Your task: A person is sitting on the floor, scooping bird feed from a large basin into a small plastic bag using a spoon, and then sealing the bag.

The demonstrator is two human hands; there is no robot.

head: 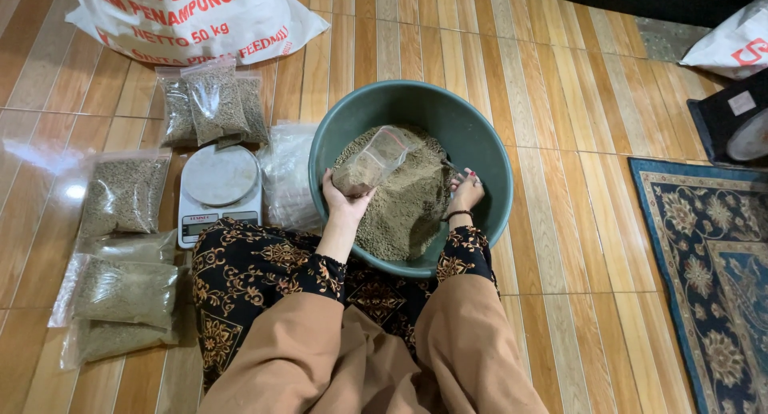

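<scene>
1. The person's lap, in brown cloth and patterned sleeves, lies nearest the camera.
2. The left hand [342, 200] is closed around the bottom of a clear plastic bag [373, 160], part full of pellets, over the green basin [488, 154].
3. The right hand [466, 192] rests on the pellets [404, 210], fingers curled; whether it holds anything cannot be told.
4. The bag looks soft, saggy and slippery; supporting its base seems safest.

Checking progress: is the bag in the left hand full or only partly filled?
Partly filled. The bag in the left hand shows pellets only in its lower part; its upper part is clear, over the basin.
</scene>
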